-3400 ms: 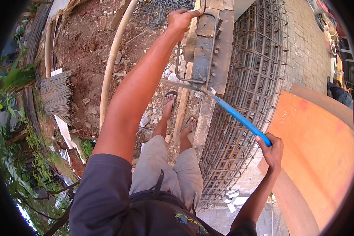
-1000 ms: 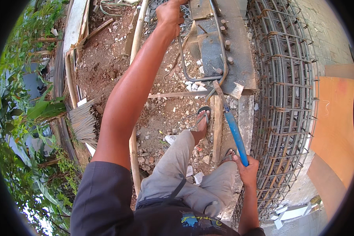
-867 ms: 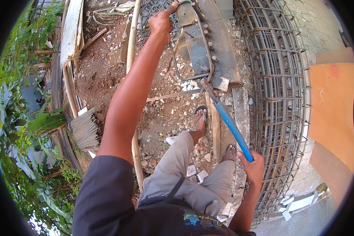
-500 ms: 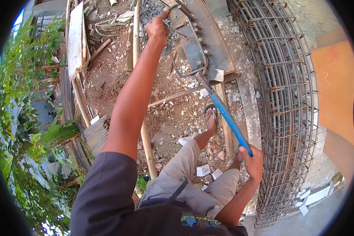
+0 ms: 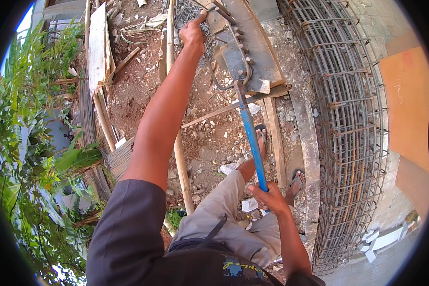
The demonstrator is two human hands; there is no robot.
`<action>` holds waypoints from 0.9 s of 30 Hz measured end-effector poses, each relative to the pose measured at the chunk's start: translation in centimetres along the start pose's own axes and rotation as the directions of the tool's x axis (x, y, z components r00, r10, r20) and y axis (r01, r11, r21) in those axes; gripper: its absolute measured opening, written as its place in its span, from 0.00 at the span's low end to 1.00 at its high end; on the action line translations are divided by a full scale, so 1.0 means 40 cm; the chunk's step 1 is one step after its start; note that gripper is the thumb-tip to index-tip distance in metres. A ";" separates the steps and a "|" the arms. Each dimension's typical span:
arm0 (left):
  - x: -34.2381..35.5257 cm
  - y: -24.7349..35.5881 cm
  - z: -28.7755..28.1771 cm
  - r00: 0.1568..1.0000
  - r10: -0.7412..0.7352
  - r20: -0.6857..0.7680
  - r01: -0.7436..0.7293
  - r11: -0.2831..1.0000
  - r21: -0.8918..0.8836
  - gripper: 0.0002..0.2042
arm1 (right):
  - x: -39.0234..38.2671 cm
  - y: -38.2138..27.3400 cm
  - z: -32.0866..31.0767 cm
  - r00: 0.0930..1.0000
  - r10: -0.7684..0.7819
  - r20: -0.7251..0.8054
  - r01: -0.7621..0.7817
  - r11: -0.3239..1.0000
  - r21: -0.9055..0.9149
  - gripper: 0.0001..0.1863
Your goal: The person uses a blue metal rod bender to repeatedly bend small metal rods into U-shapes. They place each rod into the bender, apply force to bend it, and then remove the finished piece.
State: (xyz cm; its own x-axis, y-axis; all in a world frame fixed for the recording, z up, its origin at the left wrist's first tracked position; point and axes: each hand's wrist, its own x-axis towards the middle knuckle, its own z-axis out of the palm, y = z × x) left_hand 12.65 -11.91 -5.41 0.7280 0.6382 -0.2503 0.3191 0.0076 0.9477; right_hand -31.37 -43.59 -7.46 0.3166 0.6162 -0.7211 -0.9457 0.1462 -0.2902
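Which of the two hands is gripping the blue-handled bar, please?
The right hand, wrapped around the bar's blue handle near its lower end; the left hand instead holds the far end of the bent steel rod.

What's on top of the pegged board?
Short pegs, a dark plate and part of the bent rebar. The board under the plate is covered, so can't be seen.

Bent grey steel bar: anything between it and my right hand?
Yes: the blue-handled metal lever, gripped by your right hand, with its head at the near end of the steel bar. Nothing visible stands between your left hand and the bar.
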 end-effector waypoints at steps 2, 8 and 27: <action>0.003 -0.001 0.008 0.999 0.016 0.037 -0.016 1.000 -0.012 0.20 | 0.039 0.006 0.014 0.999 0.022 -0.048 -0.021 1.000 0.018 0.22; 0.029 -0.037 -0.011 0.991 -0.031 0.129 0.038 0.998 -0.052 0.15 | 0.134 0.133 0.155 0.948 -0.190 -0.255 0.213 0.975 0.067 0.23; -0.133 0.201 -0.144 0.813 -0.248 0.526 0.519 0.719 -0.463 0.10 | -0.138 0.078 0.112 0.491 -0.595 -0.636 0.074 0.756 -0.651 0.19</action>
State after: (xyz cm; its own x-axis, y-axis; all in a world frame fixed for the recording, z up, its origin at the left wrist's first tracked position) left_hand 7.83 -10.81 4.69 0.8325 0.1119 -0.5425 0.3258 0.6932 0.6429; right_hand -36.40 -43.09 -1.56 0.7653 -0.2762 -0.5814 -0.6435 -0.3475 -0.6821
